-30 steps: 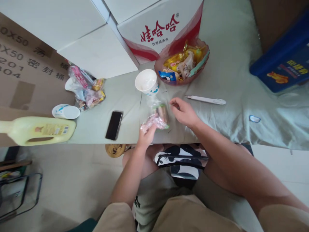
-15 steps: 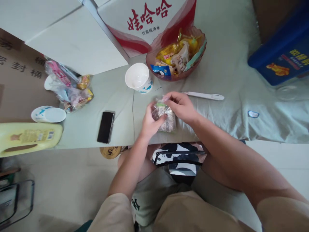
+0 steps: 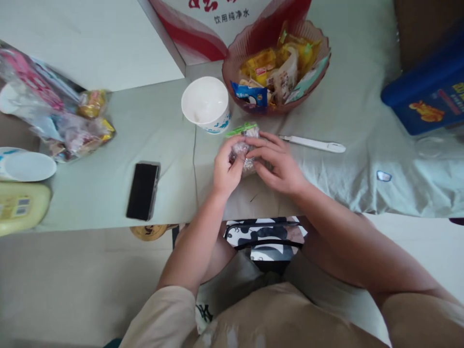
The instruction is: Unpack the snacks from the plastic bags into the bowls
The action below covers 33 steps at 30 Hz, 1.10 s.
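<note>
A small clear plastic packet [image 3: 248, 165] with a green strip at its far end lies between my hands, near the table's front edge. My left hand [image 3: 228, 166] grips its left side with thumb and fingers. From the right, my right hand [image 3: 277, 162] has its fingers over the packet, partly hiding it. Just beyond stands a white paper cup [image 3: 206, 104] with a blue pattern. A pink glass bowl [image 3: 232, 79] of wrapped snacks is behind, to the right of the cup. The white knife-like tool [image 3: 315, 144] rests right of my right hand.
A black phone [image 3: 143, 191] lies on the left. Farther left are a bag of wrapped items [image 3: 78, 128], a tipped paper cup [image 3: 31, 166] and a yellow jug [image 3: 25, 205]. White boxes stand behind; a blue container [image 3: 420, 96] stands right.
The packet has turned, its green strip now pointing away from me. My right hand's fingers have spread over it from their earlier pinch at its top. The view has shifted closer to the table.
</note>
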{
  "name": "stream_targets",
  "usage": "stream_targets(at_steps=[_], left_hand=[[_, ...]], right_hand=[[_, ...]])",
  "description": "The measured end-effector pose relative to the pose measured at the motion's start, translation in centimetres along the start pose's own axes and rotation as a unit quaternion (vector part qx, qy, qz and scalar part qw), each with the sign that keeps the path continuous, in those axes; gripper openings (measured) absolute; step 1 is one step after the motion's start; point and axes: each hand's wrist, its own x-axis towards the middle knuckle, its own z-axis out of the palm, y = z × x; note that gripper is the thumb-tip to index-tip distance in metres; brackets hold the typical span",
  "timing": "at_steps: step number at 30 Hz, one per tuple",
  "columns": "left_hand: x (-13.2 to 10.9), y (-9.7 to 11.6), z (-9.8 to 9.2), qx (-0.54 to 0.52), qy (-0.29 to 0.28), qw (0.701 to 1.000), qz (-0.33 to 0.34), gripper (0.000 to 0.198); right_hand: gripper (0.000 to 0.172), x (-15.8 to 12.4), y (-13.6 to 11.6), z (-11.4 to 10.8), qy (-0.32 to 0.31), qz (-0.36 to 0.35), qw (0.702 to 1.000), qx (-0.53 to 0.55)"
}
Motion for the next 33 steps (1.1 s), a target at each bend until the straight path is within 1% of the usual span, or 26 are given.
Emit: stream_targets(at_steps=[2, 4, 7, 9, 10, 11, 12, 13, 14, 15, 17, 18, 20, 23, 25, 26, 28, 30, 33], left_hand=[[0.4, -0.1, 0.1, -0.031, -0.016, 0.999, -0.022, 0.04], [0.5, -0.5, 0.1, -0.076, -0.015, 0.996, -0.054, 0.038], [0.4, -1.1, 0.1, -0.11, 0.022, 0.991, -0.072, 0.038], [0.3, -1.4, 0.0, -0.111, 0.054, 0.99, -0.074, 0.04], [0.3, -1.7, 0.0, -0.109, 0.068, 0.989, -0.075, 0.042], [0.4, -1.9, -0.1, -0.11, 0.08, 0.988, -0.076, 0.045], [0.4, -2.1, -0.2, -0.112, 0.09, 0.987, -0.074, 0.047], [0.4, -2.4, -0.2, -0.117, 0.096, 0.986, -0.071, 0.05], [0.4, -2.7, -0.1, -0.124, 0.1, 0.985, -0.065, 0.055], [0.5, -2.9, 0.0, -0.132, 0.102, 0.984, -0.058, 0.061], [0.6, -3.3, 0.5, -0.145, 0.098, 0.983, -0.045, 0.077], [0.6, -3.5, 0.8, -0.148, 0.097, 0.983, -0.039, 0.082], [0.7, -3.6, 1.4, -0.146, 0.09, 0.985, -0.03, 0.084], [0.7, -3.5, 2.1, -0.125, 0.068, 0.99, -0.016, 0.08], [0.6, -3.3, 2.3, -0.105, 0.052, 0.993, 0.001, 0.08], [0.6, -3.2, 2.4, -0.094, 0.045, 0.994, 0.01, 0.08], [0.3, -3.0, 2.4, -0.073, 0.036, 0.996, 0.025, 0.079], [0.1, -2.9, 2.4, -0.05, 0.031, 0.998, 0.034, 0.078], [0.0, -2.9, 2.2, -0.036, 0.037, 0.998, 0.034, 0.079]], right_hand=[[0.026, 0.4, 0.1, 0.2, 0.009, 0.003, 1.0, -0.029], [0.026, 0.7, 0.0, 0.4, 0.012, -0.002, 0.997, -0.073], [0.024, 0.6, -0.1, 0.2, 0.011, -0.052, 0.992, -0.118], [0.022, 0.2, 0.1, -0.7, 0.046, -0.083, 0.987, -0.134], [0.022, -0.2, 0.4, -1.3, 0.076, -0.077, 0.983, -0.15], [0.023, -0.6, 0.8, -2.0, 0.111, -0.056, 0.977, -0.175], [0.024, -1.1, 1.3, -2.8, 0.141, -0.018, 0.968, -0.209], [0.027, -1.6, 1.8, -3.5, 0.159, 0.027, 0.956, -0.246], [0.032, -2.2, 2.3, -4.2, 0.159, 0.073, 0.943, -0.283], [0.036, -2.7, 2.8, -4.7, 0.147, 0.114, 0.932, -0.311], [0.038, -3.6, 3.5, -5.6, 0.115, 0.166, 0.92, -0.336], [0.036, -3.8, 3.7, -6.0, 0.106, 0.177, 0.921, -0.331], [0.032, -4.0, 3.6, -6.3, 0.114, 0.179, 0.935, -0.283], [0.037, -3.7, 2.4, -5.9, 0.121, 0.191, 0.967, -0.12], [0.042, -3.2, 1.3, -5.0, 0.101, 0.194, 0.976, -0.018], [0.043, -3.0, 0.7, -4.5, 0.091, 0.185, 0.979, 0.006], [0.041, -2.4, -0.3, -3.5, 0.079, 0.156, 0.985, -0.006], [0.038, -2.0, -1.1, -2.9, 0.074, 0.137, 0.985, -0.07], [0.036, -1.6, -1.8, -2.4, 0.047, 0.133, 0.977, -0.161]])
